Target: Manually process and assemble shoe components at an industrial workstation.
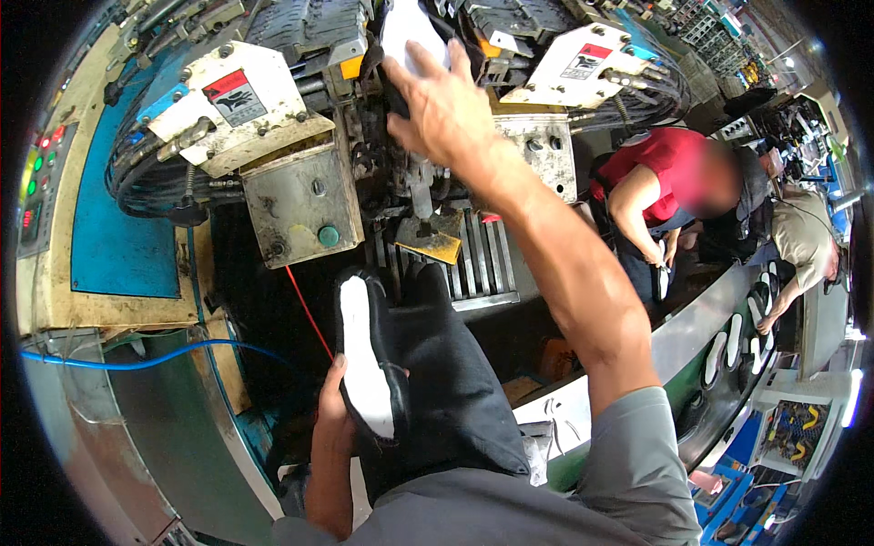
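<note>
My left hand (335, 393) is wrapped round a black shoe upper (366, 355) whose white underside faces up, held above my lap. Reaching forward, my right hand (444, 107) lies on a second black shoe upper (411, 32) with a white underside, seated in the middle of a machine. Its fingers are spread across the white surface, and the thumb is apart from them. The far end of that shoe is cut off by the top of the picture.
White machine plates (238, 102) with bundled black hoses flank the shoe. A control box (305, 205) with a green button sits below the left plate. At right, a conveyor (669, 350) carries several shoe uppers. Beside it, a person in red (669, 173) handles a shoe; another person reaches in.
</note>
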Tool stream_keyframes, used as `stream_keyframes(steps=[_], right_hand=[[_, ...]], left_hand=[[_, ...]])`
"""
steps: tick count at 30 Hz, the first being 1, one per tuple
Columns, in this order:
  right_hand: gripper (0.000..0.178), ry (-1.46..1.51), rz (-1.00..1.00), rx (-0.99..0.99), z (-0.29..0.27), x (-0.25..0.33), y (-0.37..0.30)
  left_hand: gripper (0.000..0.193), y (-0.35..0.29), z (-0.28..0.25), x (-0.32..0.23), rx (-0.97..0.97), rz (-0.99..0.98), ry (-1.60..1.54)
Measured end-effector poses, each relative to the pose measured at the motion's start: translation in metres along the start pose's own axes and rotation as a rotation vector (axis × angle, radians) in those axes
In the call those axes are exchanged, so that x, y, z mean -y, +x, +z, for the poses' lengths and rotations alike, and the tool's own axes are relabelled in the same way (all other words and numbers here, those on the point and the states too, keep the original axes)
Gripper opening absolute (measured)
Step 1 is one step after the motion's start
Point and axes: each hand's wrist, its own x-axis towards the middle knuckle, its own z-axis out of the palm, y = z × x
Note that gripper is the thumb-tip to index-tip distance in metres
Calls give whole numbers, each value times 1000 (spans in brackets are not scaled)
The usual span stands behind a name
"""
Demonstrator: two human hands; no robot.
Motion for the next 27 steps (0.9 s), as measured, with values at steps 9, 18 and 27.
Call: stream_keyframes(steps=[9, 18, 27], right_hand=[[77, 38, -25, -110, -5, -15, 34], [78, 40, -28, -129, -9, -14, 37], [64, 550, 206, 32, 16, 53, -204]], left_hand=[[88, 64, -6, -6, 50, 5, -61], [91, 27, -1, -10, 273, -52, -266], [86, -82, -96, 16, -10, 364, -308]])
